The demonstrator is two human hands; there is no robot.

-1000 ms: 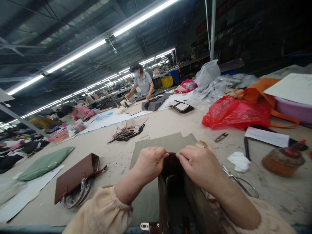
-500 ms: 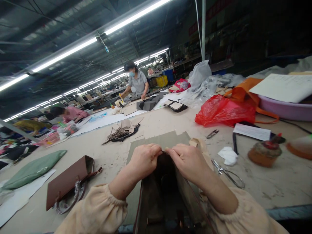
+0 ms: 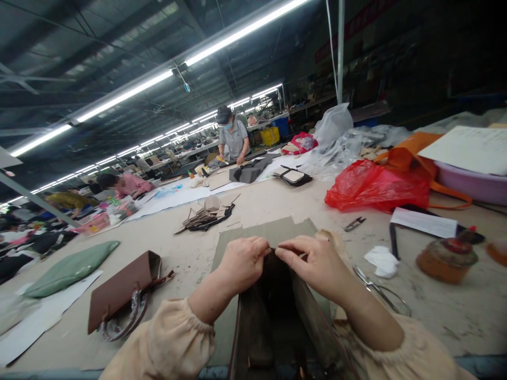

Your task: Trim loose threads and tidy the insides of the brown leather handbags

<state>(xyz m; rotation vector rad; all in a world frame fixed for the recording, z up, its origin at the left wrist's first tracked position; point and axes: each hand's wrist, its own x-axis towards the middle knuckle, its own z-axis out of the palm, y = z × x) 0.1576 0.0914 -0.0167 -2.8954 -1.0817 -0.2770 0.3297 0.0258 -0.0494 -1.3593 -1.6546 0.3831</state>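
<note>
In front of me an open dark bag [image 3: 253,322] stands with its mouth toward me, its inside in deep shadow. My left hand [image 3: 245,258] is closed, pinching the bag's far top edge between thumb and curled fingers. Right beside it my right hand [image 3: 317,264] pinches the same edge with thumb and fingertips, the fingers longer and less curled. A small gap separates the two hands. Under the bag lies a grey-green sheet [image 3: 273,227]. To the left a finished-looking brown handbag [image 3: 121,290] rests on its side, its handles wrapped in clear plastic.
On the right lie scissors [image 3: 380,290], a crumpled white tissue [image 3: 382,261], small snips [image 3: 355,224], a stained glue pot [image 3: 447,258] and a red plastic bag [image 3: 376,184]. Leather strips [image 3: 208,214] and a green pouch [image 3: 73,269] lie leftward. A co-worker [image 3: 233,137] stands across the table.
The view has shifted, so everything appears slightly farther right and lower. My right fingers have straightened and lifted a little at the bag's edge; the left hand keeps its pinch.
</note>
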